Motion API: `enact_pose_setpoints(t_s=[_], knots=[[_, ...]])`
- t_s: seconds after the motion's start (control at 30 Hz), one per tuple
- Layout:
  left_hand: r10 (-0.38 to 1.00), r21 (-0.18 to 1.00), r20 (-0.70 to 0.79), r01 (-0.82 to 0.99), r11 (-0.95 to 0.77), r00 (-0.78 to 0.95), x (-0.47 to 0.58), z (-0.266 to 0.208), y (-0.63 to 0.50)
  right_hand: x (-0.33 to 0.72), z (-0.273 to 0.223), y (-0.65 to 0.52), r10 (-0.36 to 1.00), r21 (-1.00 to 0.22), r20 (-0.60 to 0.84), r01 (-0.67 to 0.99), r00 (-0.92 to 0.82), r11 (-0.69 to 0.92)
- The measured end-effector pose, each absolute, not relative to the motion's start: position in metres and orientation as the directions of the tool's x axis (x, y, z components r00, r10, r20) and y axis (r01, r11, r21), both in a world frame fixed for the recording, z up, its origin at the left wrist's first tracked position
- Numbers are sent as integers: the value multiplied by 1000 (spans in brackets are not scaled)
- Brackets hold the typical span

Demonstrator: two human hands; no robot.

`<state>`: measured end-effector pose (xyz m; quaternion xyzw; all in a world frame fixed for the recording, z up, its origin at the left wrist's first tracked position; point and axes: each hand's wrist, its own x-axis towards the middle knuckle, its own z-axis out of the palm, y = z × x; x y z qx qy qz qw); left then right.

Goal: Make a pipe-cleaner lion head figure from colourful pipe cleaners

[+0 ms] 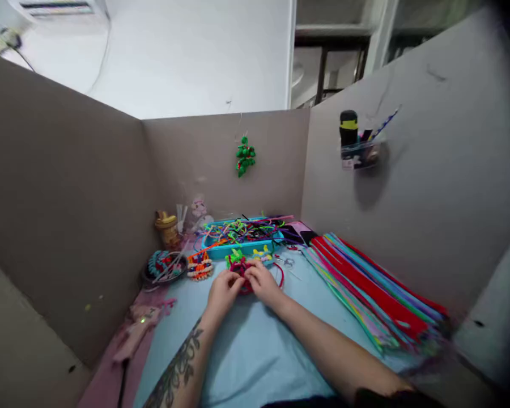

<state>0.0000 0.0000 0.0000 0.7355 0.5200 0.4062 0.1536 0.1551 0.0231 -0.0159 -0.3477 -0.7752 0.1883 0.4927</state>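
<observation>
Both hands meet over a crimson pipe-cleaner piece [247,288] at the middle of the work surface. My left hand [225,290] pinches its left side, thumb and fingers closed together. On the other side my right hand [262,281] is closed on the same piece, fingertips near those of the left. A loose crimson strand [281,276] curves out to the right of my right hand. Just behind the hands lie a bright green pipe-cleaner piece [234,256] and a yellow and pale one [262,255]. My fingers hide part of the crimson piece.
A blue tray [221,251] of tangled pipe cleaners stands behind. Bundled straight pipe cleaners [365,289] lie right. On the left are an orange and cream woven piece [200,267], a dark bowl [174,275] and a brown cup [168,229]. Grey partitions [221,164] enclose the desk.
</observation>
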Motion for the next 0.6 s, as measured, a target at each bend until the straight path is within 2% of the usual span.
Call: enact_pose_setpoints(t_s=[0.3,0.47,0.53,0.6], knots=[[851,551,511,712,-435,124,-1,0,-2,154,-12,15,727,-646,625,335,-284,686],[850,671,525,600,-436,31,-5,1,0,154,-12,17,742,-651,621,361,-253,668],[873,741,485,556,-376,-57,-4,0,-1,154,-13,19,754,-656,616,380,-229,652],[907,793,415,519,-319,-75,-2,-1,-4,154,-15,21,762,-659,613,395,-210,640]])
